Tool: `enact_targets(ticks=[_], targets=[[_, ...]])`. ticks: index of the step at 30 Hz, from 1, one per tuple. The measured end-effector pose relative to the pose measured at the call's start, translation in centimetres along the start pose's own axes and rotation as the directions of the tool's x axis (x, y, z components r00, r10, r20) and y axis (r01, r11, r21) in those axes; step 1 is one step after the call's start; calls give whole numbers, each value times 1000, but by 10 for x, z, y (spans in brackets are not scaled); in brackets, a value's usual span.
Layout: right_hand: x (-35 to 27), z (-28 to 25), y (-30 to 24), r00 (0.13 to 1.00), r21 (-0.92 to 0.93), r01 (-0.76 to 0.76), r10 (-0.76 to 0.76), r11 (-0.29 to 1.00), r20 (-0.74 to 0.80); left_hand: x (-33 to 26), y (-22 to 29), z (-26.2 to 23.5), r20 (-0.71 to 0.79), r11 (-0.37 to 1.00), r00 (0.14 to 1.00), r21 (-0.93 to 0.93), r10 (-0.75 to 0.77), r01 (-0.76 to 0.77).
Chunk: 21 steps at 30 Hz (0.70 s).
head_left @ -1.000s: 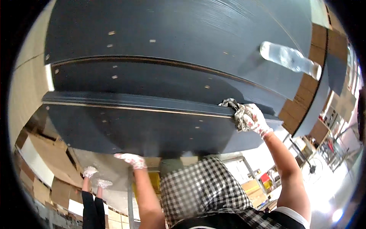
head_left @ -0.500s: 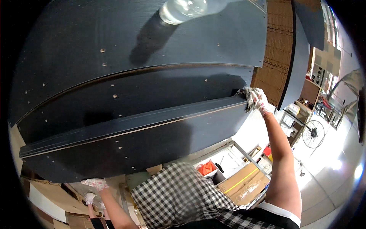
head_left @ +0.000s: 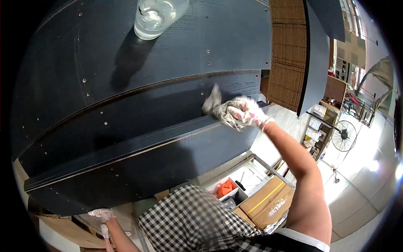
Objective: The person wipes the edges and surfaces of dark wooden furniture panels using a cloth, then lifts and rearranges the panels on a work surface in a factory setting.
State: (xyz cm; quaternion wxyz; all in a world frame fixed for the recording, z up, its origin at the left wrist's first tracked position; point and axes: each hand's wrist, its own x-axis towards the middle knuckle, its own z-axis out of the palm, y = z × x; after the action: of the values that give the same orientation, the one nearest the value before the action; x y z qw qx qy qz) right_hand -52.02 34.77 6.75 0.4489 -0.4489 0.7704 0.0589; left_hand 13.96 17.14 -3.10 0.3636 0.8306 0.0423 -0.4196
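Observation:
My right hand (head_left: 242, 112), in a white glove with pink patches, is closed round a crumpled grey rag (head_left: 216, 103). One end of the rag sticks up from the fingers. Hand and rag are over the upper edge of a long dark board (head_left: 168, 136) that has a pale line along it. At the lower left, my left hand (head_left: 102, 214) wears a similar glove. Its fingers stretch out along the near edge of the dark panel (head_left: 138, 180); some fingertips are hard to make out.
A clear bottle with liquid (head_left: 155, 21) stands on the large dark panel (head_left: 176, 54) with drilled holes. Brown corrugated stacks (head_left: 287, 54) rise at the right. Below are a cardboard box (head_left: 268, 201) and an orange item (head_left: 225, 188). Another person's gloved hand (head_left: 105, 231) shows at lower left.
My right hand has moved left along the board from its right end, with the rag in it. My left hand stays at the near edge. The view has shifted somewhat.

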Motion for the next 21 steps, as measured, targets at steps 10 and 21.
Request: enact_targets(ticks=[10,21], targets=[[-119,-72,172,463,106,-839,802,534,-379,-16,5,12,-56,999,998,-31,-27,26],[-69,-17,177,802,722,-412,597,556,-3,-38,1,32,4,996,997,-46,-73,73]])
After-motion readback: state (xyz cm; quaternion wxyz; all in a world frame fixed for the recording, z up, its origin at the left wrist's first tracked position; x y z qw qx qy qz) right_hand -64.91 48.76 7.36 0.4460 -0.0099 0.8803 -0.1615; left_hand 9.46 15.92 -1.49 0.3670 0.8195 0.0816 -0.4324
